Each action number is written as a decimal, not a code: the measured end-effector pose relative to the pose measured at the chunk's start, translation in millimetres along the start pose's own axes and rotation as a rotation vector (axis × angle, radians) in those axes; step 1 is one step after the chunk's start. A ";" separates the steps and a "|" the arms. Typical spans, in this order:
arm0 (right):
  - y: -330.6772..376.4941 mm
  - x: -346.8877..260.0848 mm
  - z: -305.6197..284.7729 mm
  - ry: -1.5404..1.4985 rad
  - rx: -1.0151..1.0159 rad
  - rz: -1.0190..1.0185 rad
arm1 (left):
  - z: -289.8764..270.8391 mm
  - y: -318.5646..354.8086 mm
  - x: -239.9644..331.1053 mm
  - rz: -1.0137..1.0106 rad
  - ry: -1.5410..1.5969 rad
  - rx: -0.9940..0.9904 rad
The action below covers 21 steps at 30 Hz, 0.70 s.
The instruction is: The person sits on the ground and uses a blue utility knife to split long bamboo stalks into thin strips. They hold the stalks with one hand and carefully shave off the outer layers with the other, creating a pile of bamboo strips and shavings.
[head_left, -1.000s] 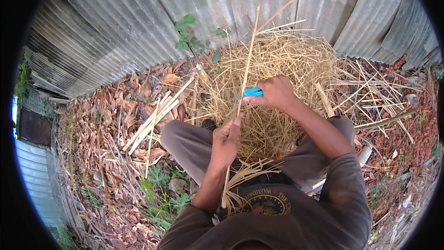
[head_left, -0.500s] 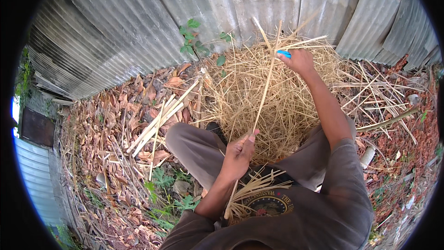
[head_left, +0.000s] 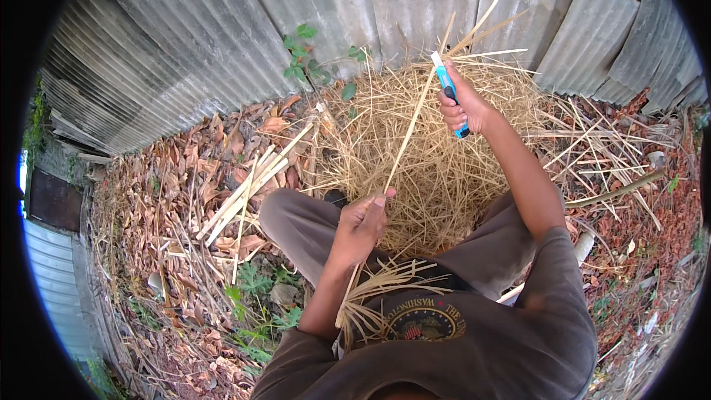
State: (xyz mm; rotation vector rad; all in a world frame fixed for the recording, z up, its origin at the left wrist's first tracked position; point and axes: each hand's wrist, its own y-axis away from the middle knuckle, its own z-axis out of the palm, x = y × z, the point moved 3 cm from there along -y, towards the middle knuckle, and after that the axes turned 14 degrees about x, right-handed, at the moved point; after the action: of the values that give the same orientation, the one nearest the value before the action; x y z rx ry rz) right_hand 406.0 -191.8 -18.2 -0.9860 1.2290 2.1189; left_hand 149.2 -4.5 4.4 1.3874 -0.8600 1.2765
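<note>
My left hand [head_left: 358,228], low in the middle, is closed round a thin pale bamboo stick [head_left: 412,130]. The stick slants away from me to the upper right. Thin shaved curls [head_left: 474,35] fan out at its far end, and a second fringe of curls [head_left: 392,281] spreads by my shirt behind the left hand. In my right hand [head_left: 468,106] is a blue utility knife [head_left: 446,83], gripped with the thumb stretched along its body. Its pale tip is up beside the stick near the far curls; whether it touches the stick I cannot tell.
A heap of straw-like shavings [head_left: 437,170] lies between my bent legs. Split bamboo pieces [head_left: 248,191] rest on dry leaves at left, with more thin sticks [head_left: 603,152] at right. Corrugated metal sheets [head_left: 422,4] stand close ahead. A small leafy plant [head_left: 300,52] grows before them.
My right hand has turned, so the knife, earlier mostly hidden, now shows along its length. My left hand has shifted slightly left and toward the far side with the stick.
</note>
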 end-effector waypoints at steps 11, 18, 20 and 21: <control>68.5 14.7 53.0 1.082 0.456 -1.067 | 0.1 -26.3 3.7 -0.012 -0.052 -0.067; 82.5 20.6 64.8 1.417 0.496 -1.124 | 5.9 -25.6 26.4 0.102 -0.206 0.022; 79.2 23.1 65.5 1.424 0.535 -1.193 | 8.9 -20.5 33.0 0.121 -0.262 0.046; 77.6 23.4 66.4 1.433 0.565 -1.265 | 8.9 -19.4 30.3 0.174 -0.306 0.064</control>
State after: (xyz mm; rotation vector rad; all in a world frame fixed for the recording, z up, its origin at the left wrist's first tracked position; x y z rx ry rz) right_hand 313.9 -168.4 26.0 -2.1804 0.9960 -0.0911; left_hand 175.4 -4.9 30.6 1.6141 -1.1777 1.2477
